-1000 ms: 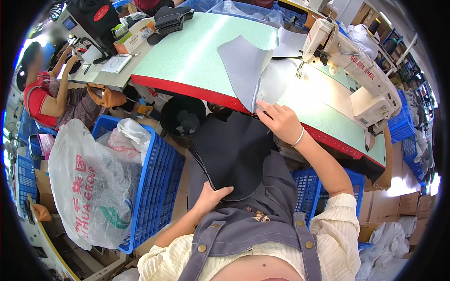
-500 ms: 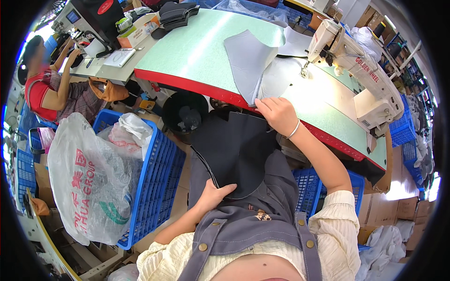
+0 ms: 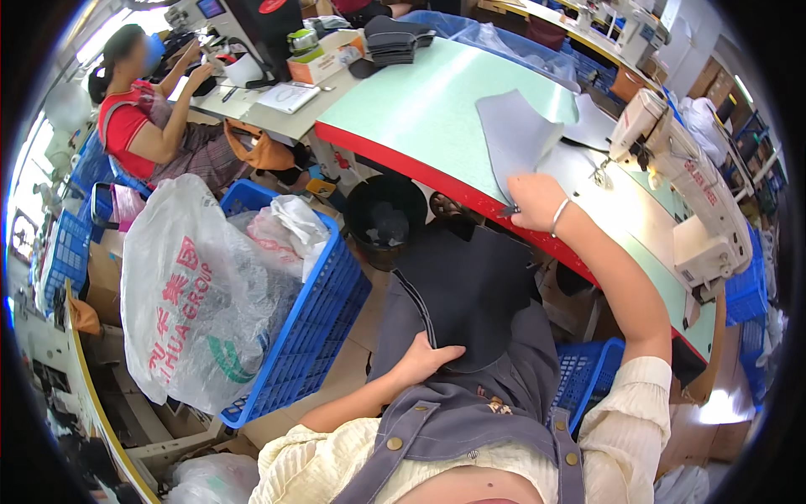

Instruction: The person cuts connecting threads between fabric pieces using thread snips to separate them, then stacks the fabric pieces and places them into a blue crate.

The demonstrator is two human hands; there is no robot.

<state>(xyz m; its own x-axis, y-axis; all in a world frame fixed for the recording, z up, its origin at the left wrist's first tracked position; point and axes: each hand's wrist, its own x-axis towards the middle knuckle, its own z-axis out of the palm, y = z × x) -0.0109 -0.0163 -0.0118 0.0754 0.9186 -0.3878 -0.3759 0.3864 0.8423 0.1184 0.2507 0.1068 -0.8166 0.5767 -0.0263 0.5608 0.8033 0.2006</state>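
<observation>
A black fabric piece lies across my lap, a zipper-like strip with pale lines along its left edge. My left hand pinches its lower left corner, thumb on top. At the table's red front edge, my right hand is closed, palm down, with a bracelet at the wrist. A small dark tip sticks out left of its fingers; I cannot make out what it is. Right beside those fingers, a grey panel lies on the table, its lower end partly hidden by the hand.
A white sewing machine stands on the right of the pale green table. At left is a blue crate with plastic bags; a dark bin stands beyond. Another person sits far left. Black pieces are stacked at the back.
The view has turned left, so the surroundings appear shifted right. My right hand has moved slightly left along the table edge, covering the grey panel's end. My left hand still holds the black fabric.
</observation>
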